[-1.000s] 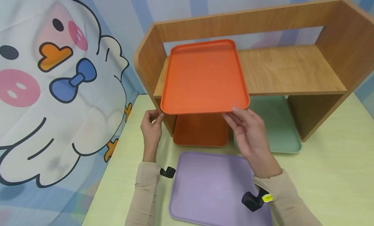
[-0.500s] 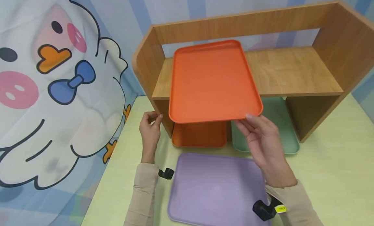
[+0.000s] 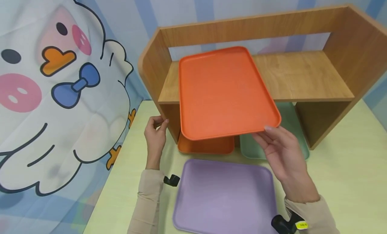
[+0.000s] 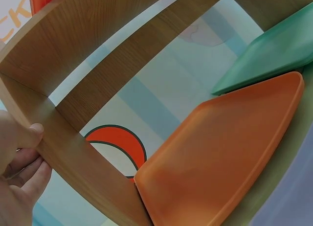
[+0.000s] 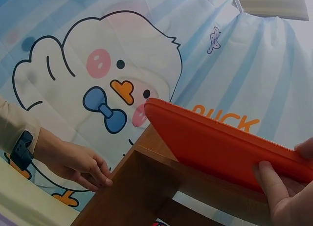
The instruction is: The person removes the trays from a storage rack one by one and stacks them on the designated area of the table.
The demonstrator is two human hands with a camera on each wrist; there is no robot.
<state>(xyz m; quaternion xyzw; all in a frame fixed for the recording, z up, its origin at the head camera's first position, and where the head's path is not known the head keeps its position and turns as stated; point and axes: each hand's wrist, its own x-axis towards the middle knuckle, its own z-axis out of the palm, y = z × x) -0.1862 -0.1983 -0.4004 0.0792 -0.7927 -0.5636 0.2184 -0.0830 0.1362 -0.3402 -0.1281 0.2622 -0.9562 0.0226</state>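
My right hand (image 3: 287, 156) grips an orange tray (image 3: 226, 92) at its near right corner, thumb on top and fingers underneath. That tray slants across the left half of the wooden shelf unit's upper board (image 3: 302, 76), its near edge sticking out in front; in the right wrist view its underside (image 5: 210, 152) shows above the wood. With thumb and fingers, my left hand (image 3: 155, 134) pinches the front edge of the unit's left side panel (image 4: 73, 157). Below, a second orange tray (image 4: 220, 147) lies in the lower left, partly hidden from the head view.
A green tray (image 3: 254, 148) lies in the lower right of the unit. On the pale table (image 3: 344, 180), a purple tray (image 3: 226, 197) lies in front. A curtain with a cartoon duck (image 3: 99, 136) hangs at the left and behind.
My right hand has moved right and toward me, and the upper orange tray has come forward and turned with it. The left hand stays on the side panel.
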